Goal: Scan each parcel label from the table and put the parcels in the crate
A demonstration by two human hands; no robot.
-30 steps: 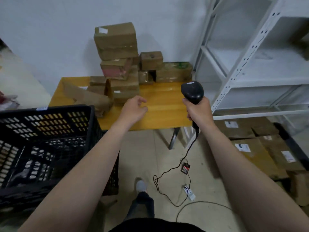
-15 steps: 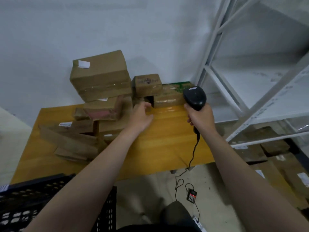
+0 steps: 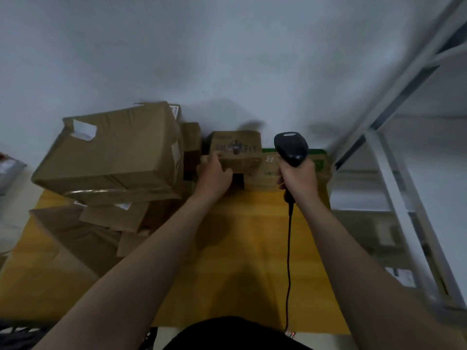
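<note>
A small brown parcel with a dark print (image 3: 237,149) sits at the back of the yellow wooden table (image 3: 240,238), on top of other boxes by the wall. My left hand (image 3: 214,174) grips its lower left corner, thumb on the front face. My right hand (image 3: 298,176) holds a black barcode scanner (image 3: 290,147) upright just right of that parcel; its cable (image 3: 288,261) hangs down over the table. A corner of the black crate (image 3: 17,334) shows at the bottom left.
A big tilted carton (image 3: 113,152) tops a pile of brown parcels (image 3: 113,218) on the table's left half. A green-printed box (image 3: 319,164) lies behind the scanner. White metal shelving (image 3: 394,188) stands close on the right, and a white wall rises behind.
I have stepped up to the table and the view has tilted upward. My left hand has reached forward onto the small printed parcel. The scanner has come closer to the boxes.
</note>
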